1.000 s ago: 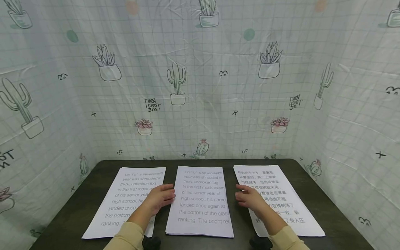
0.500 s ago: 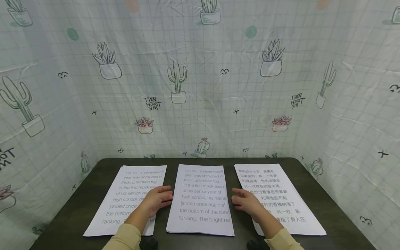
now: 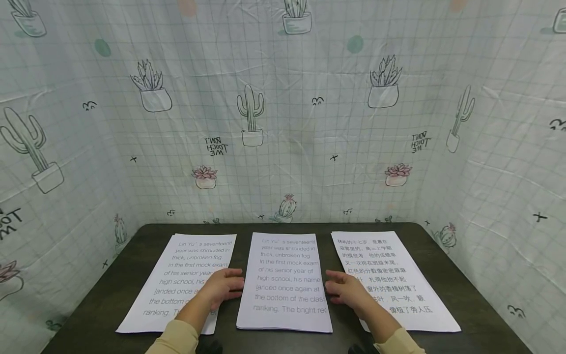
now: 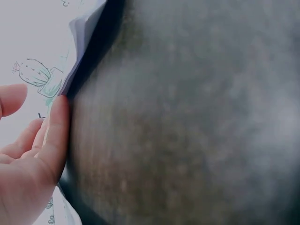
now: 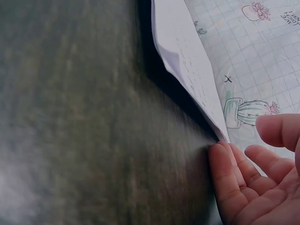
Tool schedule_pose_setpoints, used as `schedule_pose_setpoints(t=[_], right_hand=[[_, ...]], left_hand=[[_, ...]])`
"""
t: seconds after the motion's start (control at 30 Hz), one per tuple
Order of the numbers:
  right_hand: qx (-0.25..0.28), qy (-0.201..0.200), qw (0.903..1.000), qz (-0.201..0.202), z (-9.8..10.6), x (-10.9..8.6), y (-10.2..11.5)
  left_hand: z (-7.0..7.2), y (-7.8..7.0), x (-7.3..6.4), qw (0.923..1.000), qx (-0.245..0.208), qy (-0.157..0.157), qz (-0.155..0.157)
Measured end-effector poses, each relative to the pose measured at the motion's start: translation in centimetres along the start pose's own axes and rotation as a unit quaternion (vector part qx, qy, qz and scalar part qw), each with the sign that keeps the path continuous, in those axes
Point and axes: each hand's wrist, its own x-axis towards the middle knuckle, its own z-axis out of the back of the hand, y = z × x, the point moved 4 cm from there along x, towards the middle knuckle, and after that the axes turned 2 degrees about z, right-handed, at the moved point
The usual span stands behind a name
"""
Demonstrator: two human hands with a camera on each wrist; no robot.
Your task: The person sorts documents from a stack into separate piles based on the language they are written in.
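Observation:
In the head view a middle stack of white paper (image 3: 283, 282) printed with English text lies flat on the dark table (image 3: 283, 342). My left hand (image 3: 221, 289) stands at its left edge, thumb apart from the fingers. Opposite it, my right hand (image 3: 347, 291) has its fingertips right at the right edge. The left wrist view shows the left fingers (image 4: 57, 126) against the end of the paper stack's edge (image 4: 83, 35). From the right wrist, the right fingers (image 5: 222, 161) meet the near end of the paper (image 5: 187, 61); the thumb (image 5: 276, 130) is held away from it.
To the left lies another English-text stack of paper (image 3: 155, 300), partly under the left forearm in view. A stack with Chinese text (image 3: 411, 295) lies at the right, partly covered by the right arm. A cactus-printed cloth (image 3: 283, 123) hangs behind and on both sides.
My right hand has moved left, off toward the middle stack's right edge. The left hand has shifted slightly down and left. The three stacks keep their places on the table.

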Motion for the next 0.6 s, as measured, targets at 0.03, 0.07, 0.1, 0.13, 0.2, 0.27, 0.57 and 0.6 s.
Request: schedule_pose_setpoints(t=[0.03,0.07,0.1,0.13,0.2,0.27,0.57,0.6], right_hand=[[0.001,0.002,1.0,-0.001,0.0,-0.1,0.0],[-0.002,0.004,1.0,-0.002,-0.1,-0.1,-0.1],[-0.004,0.005,1.0,-0.004,-0.1,-0.2,-0.1],[-0.006,0.007,0.9999,-0.005,-0.2,-0.3,-0.1],[-0.01,0.009,0.9999,-0.006,-0.2,-0.5,0.0],[-0.015,0.01,0.9998,-0.008,-0.3,-0.6,0.0],[-0.032,0.002,0.9991,-0.026,-0.2,-1.1,-0.3],[-0.034,0.001,0.999,-0.027,-0.2,-1.1,-0.4]], left_hand=[[0.0,0.0,-0.1,1.0,0.006,0.004,0.001],[-0.1,0.0,-0.2,0.9999,0.011,0.007,0.001],[-0.1,0.1,-0.3,0.9998,0.017,0.01,0.001],[-0.2,0.1,-0.4,0.9997,0.022,0.013,0.002],[-0.3,0.1,-0.5,0.9994,0.03,0.015,0.001],[-0.4,0.1,-0.6,0.9991,0.04,0.016,0.0],[-1.0,0.3,-0.8,0.997,0.077,-0.011,0.002],[-1.1,0.3,-0.8,0.9966,0.082,-0.013,0.001]])
